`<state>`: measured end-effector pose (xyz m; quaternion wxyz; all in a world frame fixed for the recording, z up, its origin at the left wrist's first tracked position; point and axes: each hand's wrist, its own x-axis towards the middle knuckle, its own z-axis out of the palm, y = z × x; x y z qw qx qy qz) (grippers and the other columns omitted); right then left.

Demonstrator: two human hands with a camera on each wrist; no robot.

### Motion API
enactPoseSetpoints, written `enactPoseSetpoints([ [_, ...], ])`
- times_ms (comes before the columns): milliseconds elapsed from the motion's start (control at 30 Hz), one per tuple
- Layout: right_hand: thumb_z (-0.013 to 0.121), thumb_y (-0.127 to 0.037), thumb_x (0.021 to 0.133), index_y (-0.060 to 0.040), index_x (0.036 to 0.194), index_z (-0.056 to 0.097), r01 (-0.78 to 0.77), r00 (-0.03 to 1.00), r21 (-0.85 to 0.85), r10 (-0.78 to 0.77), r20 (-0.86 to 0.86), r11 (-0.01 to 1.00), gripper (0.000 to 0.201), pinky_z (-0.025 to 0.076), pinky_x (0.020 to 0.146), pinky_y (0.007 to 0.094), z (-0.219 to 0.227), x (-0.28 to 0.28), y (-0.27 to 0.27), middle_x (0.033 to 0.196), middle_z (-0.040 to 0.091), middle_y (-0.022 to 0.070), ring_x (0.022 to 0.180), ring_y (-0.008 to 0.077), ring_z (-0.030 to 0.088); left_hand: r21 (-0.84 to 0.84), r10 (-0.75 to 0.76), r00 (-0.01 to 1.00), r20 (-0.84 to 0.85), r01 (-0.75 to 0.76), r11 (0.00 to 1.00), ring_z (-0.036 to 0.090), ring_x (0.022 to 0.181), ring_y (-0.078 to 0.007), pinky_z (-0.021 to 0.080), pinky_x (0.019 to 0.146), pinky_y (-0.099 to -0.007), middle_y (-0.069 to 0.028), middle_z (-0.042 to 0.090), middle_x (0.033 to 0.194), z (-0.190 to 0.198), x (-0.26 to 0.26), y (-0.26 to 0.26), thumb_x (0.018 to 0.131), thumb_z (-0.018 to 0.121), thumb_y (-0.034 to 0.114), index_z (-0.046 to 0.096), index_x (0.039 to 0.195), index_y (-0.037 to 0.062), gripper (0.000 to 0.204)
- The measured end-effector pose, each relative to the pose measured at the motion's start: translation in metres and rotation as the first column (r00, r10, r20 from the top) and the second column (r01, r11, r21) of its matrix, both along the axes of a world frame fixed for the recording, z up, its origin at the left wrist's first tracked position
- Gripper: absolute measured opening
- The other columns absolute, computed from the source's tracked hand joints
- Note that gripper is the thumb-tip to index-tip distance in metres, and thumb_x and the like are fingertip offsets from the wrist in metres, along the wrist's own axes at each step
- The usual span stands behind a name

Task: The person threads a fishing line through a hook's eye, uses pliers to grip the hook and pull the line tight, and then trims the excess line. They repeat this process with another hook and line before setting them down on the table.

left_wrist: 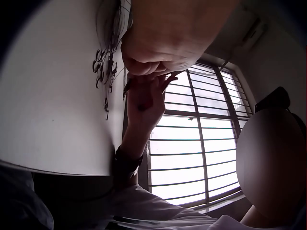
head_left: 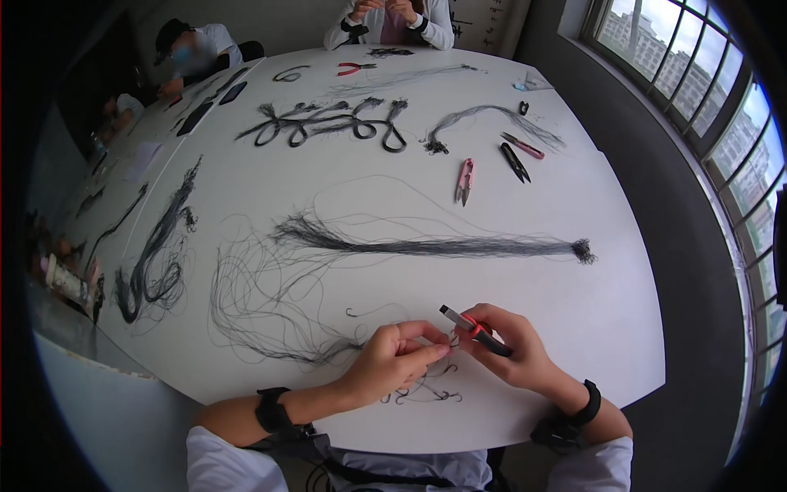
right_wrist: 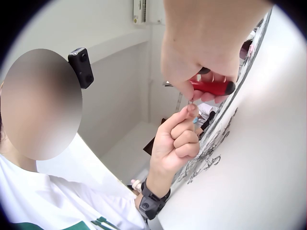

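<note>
My left hand (head_left: 389, 365) pinches a small fish hook (head_left: 453, 339) between thumb and index finger, above the near part of the table. Close beside it, my right hand (head_left: 525, 348) grips pliers (head_left: 475, 328) with red and black handles; their metal tip points up and left in the head view. The right fingertips are right at the pinched hook, whose lower part the left fingers hide. In the right wrist view the red handle (right_wrist: 213, 88) lies across the curled fingers. Several dark hooks (head_left: 448, 397) on thin lines lie on the table below the hands.
A long bundle of dark line (head_left: 459, 247) stretches across the white table, with loose loops (head_left: 246, 303) at left. Beyond lie pink snips (head_left: 466, 182), black snips (head_left: 516, 163), coiled bundles (head_left: 299, 129) and red pliers (head_left: 356, 68). Other people sit at the far side.
</note>
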<state>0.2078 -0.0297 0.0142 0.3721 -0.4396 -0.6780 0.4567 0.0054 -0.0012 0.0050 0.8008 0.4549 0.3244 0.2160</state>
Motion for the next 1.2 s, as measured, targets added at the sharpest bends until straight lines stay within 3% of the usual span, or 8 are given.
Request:
enactPoseSetpoints([
  [67,0.059,-0.003,0.079,0.0011,0.101,0.054,-0.008,0.996,0.095,0.000,0.088,0.995,0.022,0.043,0.072,0.0267,0.001,0.000,0.001,0.086,0.058,0.0095,0.079,0.0177,0.055,-0.061,0.085,0.996,0.011,-0.084,0.995,0.023,0.041,-0.0021,0.017,0.039,-0.0225,0.0071,0.033,0.050,-0.001,0.001,-0.001,0.089,0.053,0.009,0.053,0.095,-0.0002,0.011],
  [133,0.064,-0.004,0.072,0.0020,0.095,0.053,0.095,0.966,0.420,-0.186,0.181,0.903,0.027,0.042,0.067,0.0300,0.001,-0.004,0.002,0.085,0.055,0.0128,0.076,0.0229,0.053,-0.066,0.144,0.988,0.055,-0.141,0.988,0.022,0.040,-0.0022,0.016,0.039,-0.0225,0.0075,0.031,0.050,-0.001,-0.001,0.002,0.089,0.052,0.009,0.054,0.095,0.0002,0.011],
  [167,0.064,-0.004,0.072,0.0020,0.095,0.053,0.090,0.967,0.424,-0.182,0.181,0.901,0.027,0.042,0.067,0.0300,0.001,-0.003,0.003,0.085,0.055,0.0128,0.076,0.0229,0.053,-0.077,0.202,0.975,0.096,-0.195,0.978,0.020,0.040,-0.0024,0.016,0.039,-0.0226,0.0079,0.029,0.050,0.000,-0.002,0.003,0.089,0.052,0.010,0.054,0.095,0.0007,0.011],
  [267,0.066,-0.012,0.068,-0.0018,0.096,0.054,0.105,0.852,0.645,-0.403,0.334,0.757,0.032,0.039,0.072,0.0366,-0.002,-0.002,0.004,0.087,0.055,0.0099,0.081,0.0283,0.050,-0.133,0.281,0.951,0.127,-0.264,0.955,0.019,0.040,-0.0028,0.015,0.039,-0.0226,0.0079,0.026,0.049,0.004,-0.005,0.008,0.090,0.051,0.011,0.054,0.096,0.0016,0.011],
  [367,0.067,-0.012,0.067,-0.0026,0.095,0.054,0.058,0.805,0.680,-0.437,0.402,0.731,0.033,0.038,0.073,0.0363,-0.003,-0.004,0.003,0.089,0.054,0.0091,0.082,0.0276,0.050,-0.208,0.294,0.939,0.176,-0.256,0.944,0.019,0.041,-0.0032,0.014,0.039,-0.0227,0.0077,0.024,0.050,0.006,-0.006,0.008,0.091,0.050,0.011,0.055,0.097,0.0035,0.011],
  [733,0.072,-0.016,0.063,-0.0038,0.094,0.057,-0.011,0.732,0.767,-0.517,0.444,0.642,0.037,0.038,0.069,0.0360,-0.003,-0.009,0.001,0.088,0.051,0.0092,0.080,0.0249,0.050,-0.231,0.255,0.949,0.184,-0.210,0.950,0.019,0.041,-0.0039,0.015,0.040,-0.0225,0.0073,0.021,0.051,0.010,-0.006,0.002,0.092,0.047,0.010,0.054,0.103,0.0067,0.013],
  [1000,0.072,-0.014,0.063,-0.0015,0.090,0.058,-0.077,0.729,0.849,-0.551,0.406,0.523,0.033,0.036,0.052,0.0279,-0.006,-0.010,0.001,0.075,0.055,0.0044,0.061,0.0175,0.051,-0.226,0.262,0.946,0.191,-0.217,0.950,0.019,0.041,-0.0039,0.015,0.039,-0.0223,0.0073,0.021,0.051,0.009,-0.005,0.001,0.092,0.047,0.009,0.053,0.102,0.0065,0.012],
  [1200,0.074,-0.017,0.062,-0.0053,0.092,0.059,-0.024,0.723,0.820,-0.556,0.410,0.573,0.036,0.038,0.062,0.0325,0.000,-0.012,-0.001,0.082,0.053,0.0048,0.072,0.0214,0.052,-0.213,0.262,0.943,0.204,-0.219,0.952,0.019,0.041,-0.0039,0.015,0.040,-0.0222,0.0072,0.021,0.051,0.007,-0.006,0.001,0.092,0.047,0.010,0.052,0.103,0.0068,0.012],
])
